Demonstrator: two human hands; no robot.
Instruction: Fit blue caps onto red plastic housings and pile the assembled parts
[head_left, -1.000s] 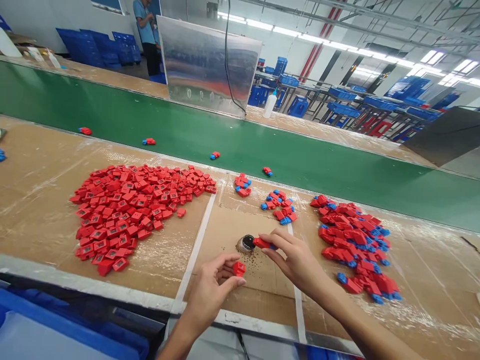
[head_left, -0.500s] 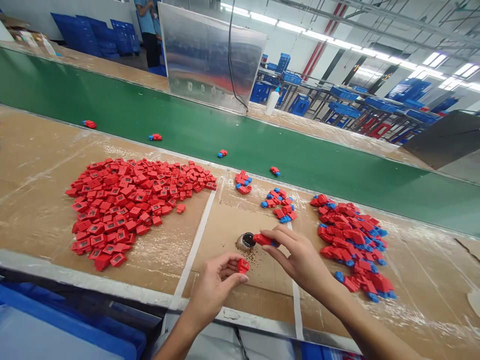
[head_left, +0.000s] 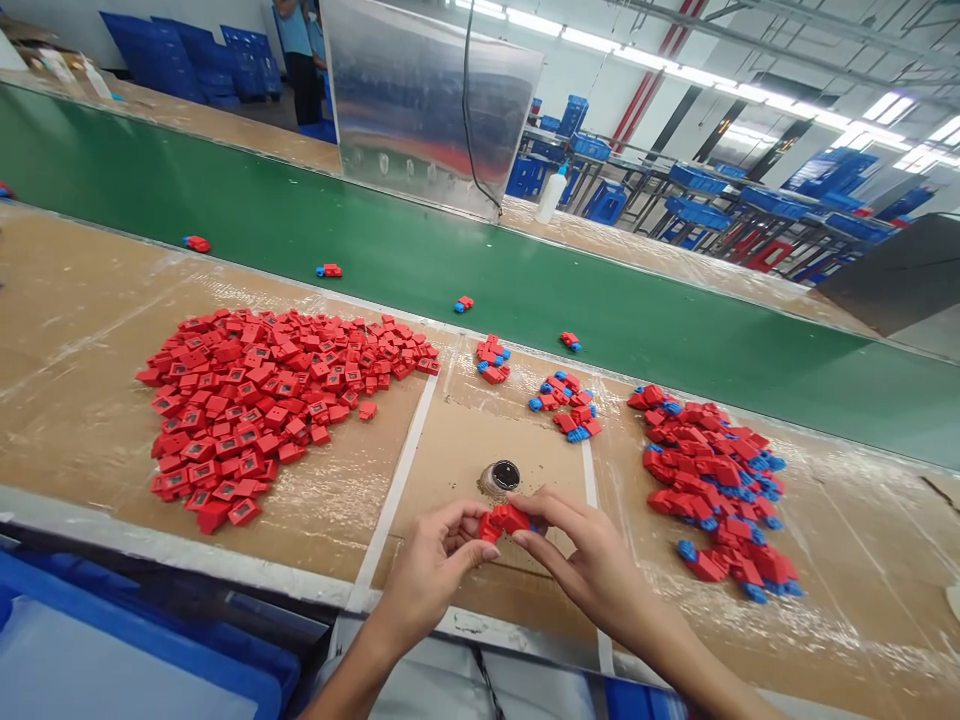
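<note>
My left hand (head_left: 439,555) pinches a small red plastic block (head_left: 490,527) between thumb and fingers. Close against it, my right hand (head_left: 574,535) grips a red-and-blue toy piece (head_left: 511,517), its blue end mostly hidden by the fingers. The two pieces meet or nearly meet; the exact contact is too small to tell. Just beyond the hands stands a small round jar of dark liquid (head_left: 505,474) on a cardboard sheet (head_left: 457,450). A large heap of red blocks (head_left: 262,400) lies to the left. A pile of red-and-blue pieces (head_left: 716,480) lies to the right.
Smaller clusters of red-and-blue pieces (head_left: 568,403) lie beyond the jar. A green conveyor belt (head_left: 405,240) crosses behind, carrying several spaced pieces. A metal panel (head_left: 427,110) and a white bottle (head_left: 551,195) stand past it. A blue crate (head_left: 135,640) is below the table's front edge.
My right hand has drawn its red-and-blue piece back from the jar's rim to the red block in my left hand. The view has shifted slightly.
</note>
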